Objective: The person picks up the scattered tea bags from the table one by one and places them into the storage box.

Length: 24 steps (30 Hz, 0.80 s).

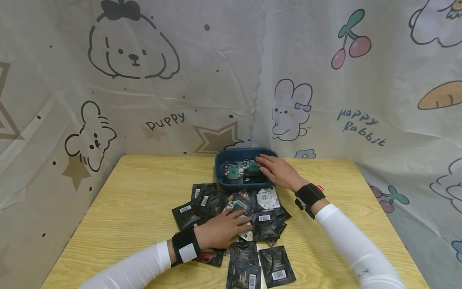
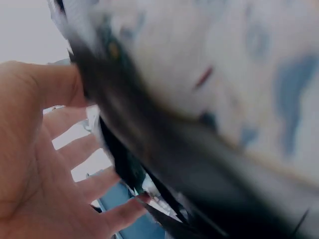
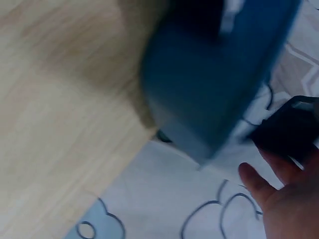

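Observation:
In the head view, my left hand (image 1: 221, 229) rests with spread fingers on a loose pile of small flat packets, touching a white printed packet (image 1: 247, 232). Black packets with barcode labels (image 1: 265, 225) lie around it. The left wrist view shows that palm (image 2: 30, 164) beside blurred packet edges. My right hand (image 1: 279, 170) reaches over the right rim of a dark blue bin (image 1: 221, 185), which contains packets with green labels (image 1: 234, 173). In the right wrist view, a blurred dark packet (image 3: 286, 129) is at the right fingers, which appear to grip it; the thumb is hidden.
The bin stands at the back of the wooden table (image 1: 144, 192), near a printed cloth (image 1: 202, 80) hanging behind. Further black packets (image 1: 277, 265) lie toward the front edge, and several spread left of the pile.

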Each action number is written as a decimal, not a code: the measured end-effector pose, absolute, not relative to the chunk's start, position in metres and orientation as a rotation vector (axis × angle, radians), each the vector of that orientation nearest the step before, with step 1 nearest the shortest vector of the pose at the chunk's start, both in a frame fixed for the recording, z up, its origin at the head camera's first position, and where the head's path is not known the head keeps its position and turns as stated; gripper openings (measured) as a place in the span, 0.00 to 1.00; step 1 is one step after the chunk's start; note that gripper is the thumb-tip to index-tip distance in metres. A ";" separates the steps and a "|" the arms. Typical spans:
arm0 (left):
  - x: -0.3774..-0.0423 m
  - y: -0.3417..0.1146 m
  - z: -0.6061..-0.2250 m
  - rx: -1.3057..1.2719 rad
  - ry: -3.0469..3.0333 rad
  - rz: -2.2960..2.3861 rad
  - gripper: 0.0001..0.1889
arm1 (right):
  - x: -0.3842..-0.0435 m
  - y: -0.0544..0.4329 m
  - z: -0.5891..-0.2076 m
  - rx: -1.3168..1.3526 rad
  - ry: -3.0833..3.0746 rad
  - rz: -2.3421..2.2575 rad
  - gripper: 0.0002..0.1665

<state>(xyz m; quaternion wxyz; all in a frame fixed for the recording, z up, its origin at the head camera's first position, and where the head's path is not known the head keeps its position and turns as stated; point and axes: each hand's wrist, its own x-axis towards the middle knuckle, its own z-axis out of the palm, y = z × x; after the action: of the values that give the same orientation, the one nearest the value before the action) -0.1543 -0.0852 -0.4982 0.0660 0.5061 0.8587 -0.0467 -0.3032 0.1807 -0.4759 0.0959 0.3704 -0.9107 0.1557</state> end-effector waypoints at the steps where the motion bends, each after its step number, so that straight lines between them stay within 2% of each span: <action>1: -0.153 -0.084 -0.499 1.533 2.592 -0.141 0.27 | -0.302 0.181 -0.478 1.086 -2.723 0.463 0.27; 9: -0.150 -0.081 -0.497 1.546 2.671 -0.102 0.26 | -0.273 0.186 -0.485 1.090 -2.660 0.428 0.28; 14: -0.150 -0.083 -0.494 1.557 2.773 -0.013 0.25 | -0.235 0.190 -0.484 1.165 -2.499 0.400 0.25; 19: -0.156 -0.091 -0.474 1.593 2.880 0.272 0.22 | -0.193 0.198 -0.491 1.288 -2.474 0.398 0.22; 24: -0.174 -0.098 -0.446 1.646 2.992 0.443 0.24 | -0.161 0.201 -0.501 1.419 -2.655 0.369 0.33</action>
<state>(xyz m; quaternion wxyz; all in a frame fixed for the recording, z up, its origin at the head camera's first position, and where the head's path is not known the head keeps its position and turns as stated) -0.1743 -0.0983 -0.4463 -0.1503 0.4725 0.8591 0.1271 -0.1612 0.2013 -0.5013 0.0541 0.4671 -0.8741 0.1215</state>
